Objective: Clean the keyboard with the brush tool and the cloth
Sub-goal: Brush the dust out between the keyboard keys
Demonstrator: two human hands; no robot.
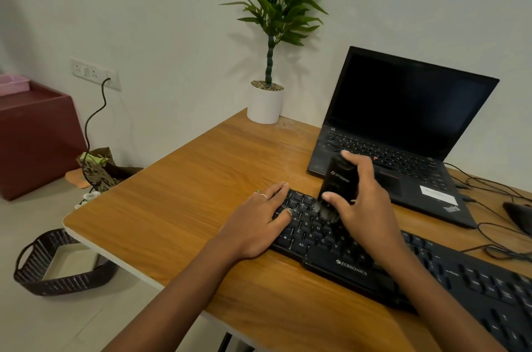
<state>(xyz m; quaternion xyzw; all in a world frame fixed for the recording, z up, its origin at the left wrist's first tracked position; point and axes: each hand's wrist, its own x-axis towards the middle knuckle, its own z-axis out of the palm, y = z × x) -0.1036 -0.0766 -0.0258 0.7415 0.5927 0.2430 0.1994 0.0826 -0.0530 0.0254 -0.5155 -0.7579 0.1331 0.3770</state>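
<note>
A black Zebronics keyboard [359,268] lies slantwise across the wooden desk [201,193]. My right hand [365,207] grips a black brush tool [338,181], held upright, with its dark bristles down on the keys near the upper left letter rows. My left hand [259,222] rests flat on the keyboard's left end, fingers straight, a ring on one finger. No cloth is in view.
An open black laptop [403,127] stands behind the keyboard, with cables [489,225] and a dark mouse [518,215] at the right edge. A potted plant [266,104] sits at the desk's back corner. On the floor to the left are a woven basket [57,265] and a maroon cabinet [34,135].
</note>
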